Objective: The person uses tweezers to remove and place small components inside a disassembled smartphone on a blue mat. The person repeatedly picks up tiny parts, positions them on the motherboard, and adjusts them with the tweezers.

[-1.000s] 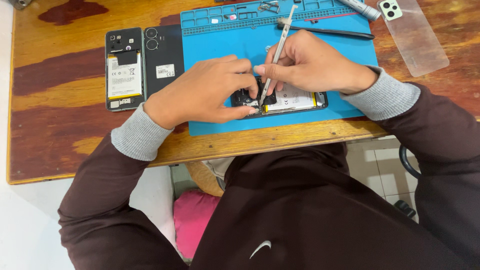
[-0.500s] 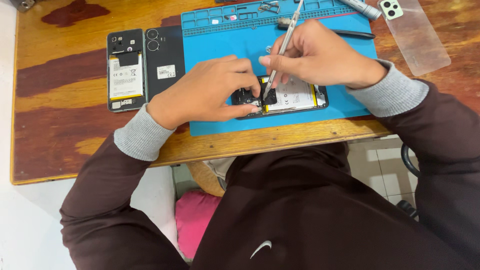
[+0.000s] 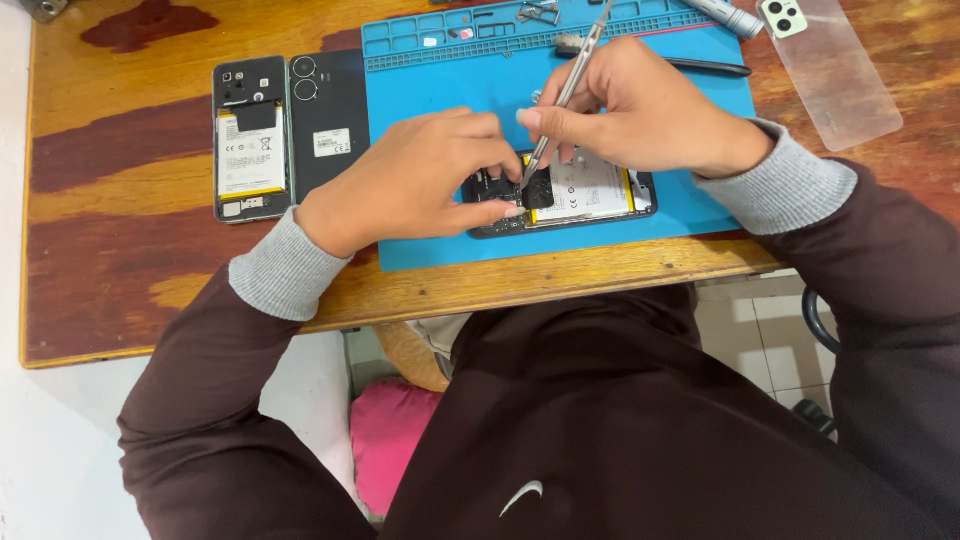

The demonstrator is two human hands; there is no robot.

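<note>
An opened phone (image 3: 585,192) with its white battery showing lies on a blue work mat (image 3: 455,85). My left hand (image 3: 415,180) grips the phone's left end, fingers pinching its edges. My right hand (image 3: 640,115) holds a thin silver screwdriver (image 3: 565,95) tilted, with its tip down on the phone's dark upper part beside the left fingertips. The phone's left end is partly hidden under my left hand.
A second opened phone (image 3: 250,140) and a black back cover (image 3: 330,125) lie side by side on the wooden table (image 3: 120,260) at the left. A clear phone case (image 3: 835,70) lies at the far right. Small tools and parts sit in the mat's top tray (image 3: 540,12). The table's front edge runs just below the mat.
My right hand has lifted a little and tilted the screwdriver more upright, its tip staying on the phone. My left hand keeps its hold on the phone.
</note>
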